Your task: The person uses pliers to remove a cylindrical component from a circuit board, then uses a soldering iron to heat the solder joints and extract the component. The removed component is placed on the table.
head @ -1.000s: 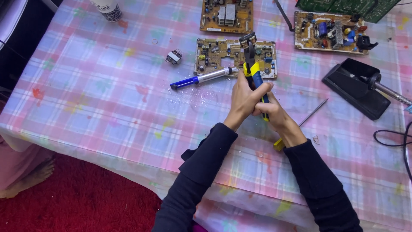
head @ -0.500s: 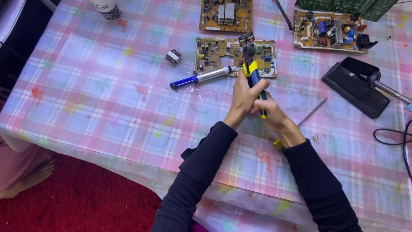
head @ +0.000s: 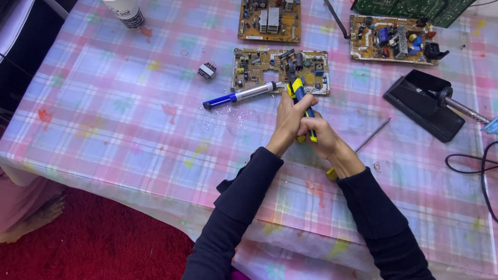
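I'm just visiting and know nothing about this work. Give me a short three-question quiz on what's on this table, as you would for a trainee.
1. True or false: both hands grip the yellow-and-blue pliers.
2. The pliers' tip is on which circuit board? A: the near board with the notch; B: the top middle board; C: the right board.
3. What lies on the cloth just left of the left hand?

Key
1. True: the right hand holds them too.
2. A.
3. A blue and silver desoldering pump.
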